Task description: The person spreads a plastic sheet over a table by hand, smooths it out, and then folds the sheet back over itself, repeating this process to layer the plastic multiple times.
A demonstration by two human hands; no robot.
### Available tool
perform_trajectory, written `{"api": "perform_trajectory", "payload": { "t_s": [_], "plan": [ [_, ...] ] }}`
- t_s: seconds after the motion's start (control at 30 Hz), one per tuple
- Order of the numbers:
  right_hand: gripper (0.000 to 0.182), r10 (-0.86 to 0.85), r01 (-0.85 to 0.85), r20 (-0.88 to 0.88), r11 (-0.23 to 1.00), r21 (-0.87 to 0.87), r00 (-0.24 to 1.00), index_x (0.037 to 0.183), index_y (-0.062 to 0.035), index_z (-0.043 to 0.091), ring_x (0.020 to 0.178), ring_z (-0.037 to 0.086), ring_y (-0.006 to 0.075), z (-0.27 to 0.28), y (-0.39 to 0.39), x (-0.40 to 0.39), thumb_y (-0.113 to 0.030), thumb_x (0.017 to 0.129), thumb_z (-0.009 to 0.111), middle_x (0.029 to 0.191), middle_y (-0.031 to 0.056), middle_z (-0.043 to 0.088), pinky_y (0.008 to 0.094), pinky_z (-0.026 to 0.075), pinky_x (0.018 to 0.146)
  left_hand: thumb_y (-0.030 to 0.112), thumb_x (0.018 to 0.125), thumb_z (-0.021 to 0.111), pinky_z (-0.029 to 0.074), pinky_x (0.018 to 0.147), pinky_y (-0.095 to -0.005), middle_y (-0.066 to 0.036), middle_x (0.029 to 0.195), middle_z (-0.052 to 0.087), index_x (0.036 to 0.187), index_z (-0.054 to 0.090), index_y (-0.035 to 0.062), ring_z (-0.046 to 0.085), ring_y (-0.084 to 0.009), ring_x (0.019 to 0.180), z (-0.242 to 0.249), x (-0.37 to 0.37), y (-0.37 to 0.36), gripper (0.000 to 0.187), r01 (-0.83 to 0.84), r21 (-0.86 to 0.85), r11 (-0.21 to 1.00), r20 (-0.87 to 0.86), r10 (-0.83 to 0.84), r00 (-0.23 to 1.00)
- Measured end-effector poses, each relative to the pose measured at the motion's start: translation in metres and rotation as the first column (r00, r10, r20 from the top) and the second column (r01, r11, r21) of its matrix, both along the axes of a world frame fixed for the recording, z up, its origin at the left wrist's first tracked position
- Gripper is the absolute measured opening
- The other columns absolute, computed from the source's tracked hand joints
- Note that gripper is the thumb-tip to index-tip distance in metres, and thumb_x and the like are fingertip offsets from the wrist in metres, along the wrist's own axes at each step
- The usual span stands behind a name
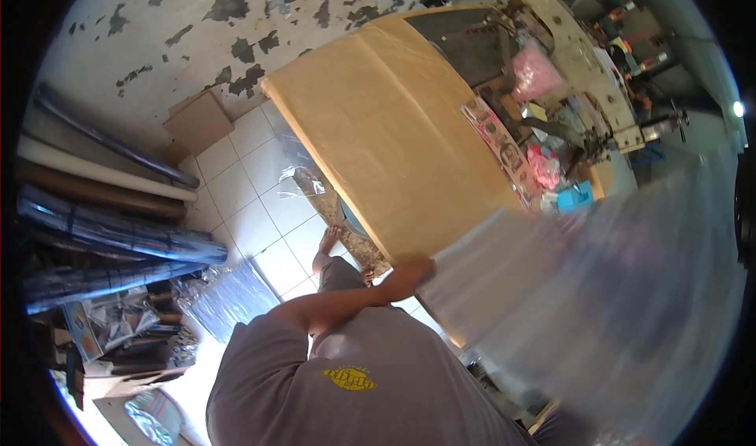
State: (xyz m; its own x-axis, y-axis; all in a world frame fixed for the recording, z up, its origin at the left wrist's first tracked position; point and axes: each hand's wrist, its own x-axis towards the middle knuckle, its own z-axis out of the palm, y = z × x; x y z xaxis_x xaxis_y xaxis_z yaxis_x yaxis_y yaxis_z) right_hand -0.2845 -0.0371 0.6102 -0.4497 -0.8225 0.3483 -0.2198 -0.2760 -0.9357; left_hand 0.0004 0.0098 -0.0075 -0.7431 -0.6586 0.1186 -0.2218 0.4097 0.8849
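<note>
My left hand (411,277) is closed at the near edge of the brown-covered table (394,131), on the corner of a large clear plastic sheet (543,288). The sheet is blurred by motion and spreads from that hand across the right side of the view, over the table's right end. My right hand does not show; the sheet and my body cover the area at the lower right.
Rolls of material (118,225) lean at the left. A cardboard piece (198,123) stands by the wall. A pink bag (535,72), a blue box (575,197) and tools crowd the table's far right. White floor tiles (252,218) show at the left.
</note>
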Motion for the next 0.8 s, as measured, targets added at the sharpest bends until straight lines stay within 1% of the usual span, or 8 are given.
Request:
{"api": "perform_trajectory", "payload": {
  "t_s": [0.13, 0.2, 0.3, 0.4, 0.47, 0.53, 0.6, 0.8],
  "plan": [
    [0.051, 0.273, -0.271, 0.035, 0.961, -0.058, 0.961, 0.142, 0.0014, 0.048, 0.113, 0.058, 0.0217, 0.002, -0.169, 0.052, -0.021, 0.098, 0.059, 0.124, 0.0118, 0.061, 0.0321, 0.048, 0.095, 0.008, 0.084, 0.062, 0.035, 0.117, -0.0432, -0.021, 0.148, 0.048, 0.147, 0.046, 0.0067, 0.045, -0.0354, 0.139, -0.011, 0.002, 0.011, 0.065, -0.046, 0.161, 0.986, -0.224, 0.081, 0.971],
    [0.050, 0.331, -0.330, 0.022, 0.943, -0.039, 0.943, 0.142, 0.0008, 0.048, 0.114, 0.058, 0.0218, -0.018, -0.258, 0.076, -0.020, 0.099, 0.059, 0.125, 0.0119, 0.060, 0.0317, 0.048, 0.095, 0.019, 0.092, 0.058, 0.038, 0.113, -0.0439, -0.023, 0.145, 0.051, 0.147, 0.047, 0.0093, 0.048, -0.0361, 0.135, -0.020, 0.004, 0.013, 0.057, -0.107, 0.381, 0.918, -0.138, 0.171, 0.975],
    [0.040, 0.258, -0.273, -0.341, 0.962, 0.007, 0.904, 0.131, 0.0009, 0.057, 0.116, 0.059, 0.0222, -0.087, -0.403, 0.098, 0.000, 0.093, 0.065, 0.123, 0.0136, 0.060, 0.0320, 0.050, 0.100, 0.034, 0.097, 0.058, 0.046, 0.101, -0.0445, -0.024, 0.125, 0.062, 0.137, 0.055, 0.0031, 0.059, -0.0377, 0.119, -0.011, 0.001, 0.003, 0.050, -0.267, 0.584, 0.766, -0.002, 0.331, 0.944],
    [0.024, 0.359, -0.375, 0.440, 0.925, -0.054, 0.823, 0.114, -0.0022, 0.065, 0.095, 0.062, 0.0217, -0.170, -0.476, 0.184, -0.010, 0.092, 0.072, 0.106, 0.0118, 0.064, 0.0326, 0.053, 0.084, 0.049, 0.096, 0.061, 0.051, 0.086, -0.0443, -0.024, 0.099, 0.072, 0.125, 0.062, -0.0046, 0.069, -0.0366, 0.096, -0.013, 0.002, -0.013, 0.061, -0.360, 0.737, 0.572, 0.043, 0.492, 0.870],
    [0.035, 0.112, -0.192, 0.503, 0.975, 0.111, 0.857, 0.125, 0.0002, 0.058, 0.115, 0.054, 0.0255, -0.220, -0.484, 0.251, -0.013, 0.094, 0.068, 0.132, 0.0156, 0.054, 0.0412, 0.048, 0.102, 0.057, 0.095, 0.060, 0.052, 0.084, -0.0447, -0.024, 0.094, 0.071, 0.122, 0.064, -0.0052, 0.070, -0.0347, 0.093, -0.016, 0.007, -0.028, 0.068, -0.394, 0.804, 0.445, 0.185, 0.443, 0.877],
    [0.034, -0.012, -0.176, 0.584, 0.949, 0.263, 0.812, 0.124, -0.0018, 0.059, 0.113, 0.056, 0.0252, -0.281, -0.526, 0.267, -0.010, 0.093, 0.071, 0.126, 0.0135, 0.058, 0.0420, 0.048, 0.102, 0.061, 0.094, 0.059, 0.052, 0.082, -0.0447, -0.024, 0.091, 0.072, 0.121, 0.066, -0.0045, 0.071, -0.0342, 0.091, -0.019, 0.010, -0.037, 0.071, -0.422, 0.818, 0.390, 0.229, 0.453, 0.862],
    [0.039, -0.084, -0.156, 0.631, 0.936, 0.315, 0.771, 0.126, -0.0039, 0.058, 0.107, 0.061, 0.0258, -0.328, -0.535, 0.290, -0.006, 0.090, 0.073, 0.121, 0.0135, 0.062, 0.0414, 0.051, 0.097, 0.062, 0.094, 0.059, 0.052, 0.083, -0.0444, -0.024, 0.090, 0.072, 0.120, 0.068, -0.0025, 0.071, -0.0349, 0.091, -0.021, 0.005, -0.032, 0.070, -0.440, 0.796, 0.417, 0.179, 0.531, 0.828],
    [0.037, -0.150, -0.113, 0.580, 0.913, 0.392, 0.800, 0.118, 0.0056, 0.061, 0.095, 0.067, 0.0250, -0.365, -0.555, 0.358, -0.007, 0.087, 0.077, 0.116, 0.0144, 0.064, 0.0370, 0.059, 0.074, 0.062, 0.094, 0.058, 0.051, 0.090, -0.0438, -0.023, 0.109, 0.071, 0.123, 0.069, 0.0052, 0.068, -0.0368, 0.104, -0.008, 0.015, -0.042, 0.065, -0.381, 0.846, 0.372, 0.231, 0.388, 0.892]
  ]
}}
